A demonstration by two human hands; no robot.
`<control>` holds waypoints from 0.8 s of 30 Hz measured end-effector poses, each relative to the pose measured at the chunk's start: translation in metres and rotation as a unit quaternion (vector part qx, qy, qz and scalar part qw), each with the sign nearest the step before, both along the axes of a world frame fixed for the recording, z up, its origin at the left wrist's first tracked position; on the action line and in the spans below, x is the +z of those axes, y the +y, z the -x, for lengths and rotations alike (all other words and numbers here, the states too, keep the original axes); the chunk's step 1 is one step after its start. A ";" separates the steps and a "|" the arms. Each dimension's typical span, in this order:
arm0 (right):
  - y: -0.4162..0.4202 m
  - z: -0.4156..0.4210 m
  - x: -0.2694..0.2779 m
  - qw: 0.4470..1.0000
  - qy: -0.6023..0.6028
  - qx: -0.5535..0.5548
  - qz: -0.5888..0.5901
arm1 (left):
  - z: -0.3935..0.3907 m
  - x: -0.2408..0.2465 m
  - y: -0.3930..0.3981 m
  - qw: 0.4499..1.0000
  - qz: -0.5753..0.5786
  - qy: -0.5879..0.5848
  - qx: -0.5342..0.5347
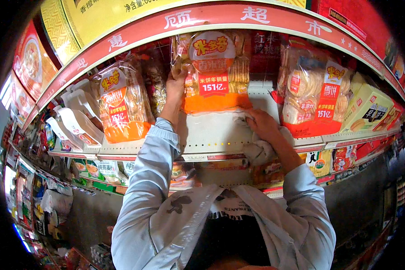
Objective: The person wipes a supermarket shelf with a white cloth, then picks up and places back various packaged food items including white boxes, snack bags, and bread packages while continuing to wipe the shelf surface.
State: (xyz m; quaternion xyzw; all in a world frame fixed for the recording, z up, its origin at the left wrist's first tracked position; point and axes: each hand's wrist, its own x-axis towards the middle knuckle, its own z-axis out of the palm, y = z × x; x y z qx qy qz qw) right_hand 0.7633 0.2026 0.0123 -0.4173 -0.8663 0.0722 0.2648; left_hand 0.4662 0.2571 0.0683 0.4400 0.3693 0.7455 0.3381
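A large clear-and-orange bag of rice crackers stands upright at the middle of the white metal shelf. My left hand grips its left edge, the fingertips partly hidden by the packaging. At the bag's lower right corner, my right hand holds a crumpled greyish-white cloth. Part of the cloth lies on the shelf surface, and the rest hangs toward the front edge below my wrist. Whether the right fingers also touch the bag is hard to tell.
A similar cracker bag leans at left, beside white handled cartons. Another cracker bag and a pale yellow biscuit box stand at right. A red shelf edge strip overhangs above. Packaged goods fill a lower shelf.
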 end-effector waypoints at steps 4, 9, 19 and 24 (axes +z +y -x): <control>-0.006 0.004 0.010 0.999 -0.004 -0.003 0.033 | 0.008 -0.020 0.000 0.983 -0.028 0.173 0.054; -0.016 0.006 0.023 0.997 0.046 0.026 0.059 | 0.003 -0.047 -0.048 0.935 0.053 0.347 0.045; -0.005 0.004 0.056 0.970 -0.035 0.227 0.077 | 0.027 -0.090 -0.007 0.938 0.055 0.342 0.027; 0.028 0.062 0.158 0.987 0.125 -0.051 -0.085 | 0.037 -0.107 -0.001 0.956 0.011 0.294 0.002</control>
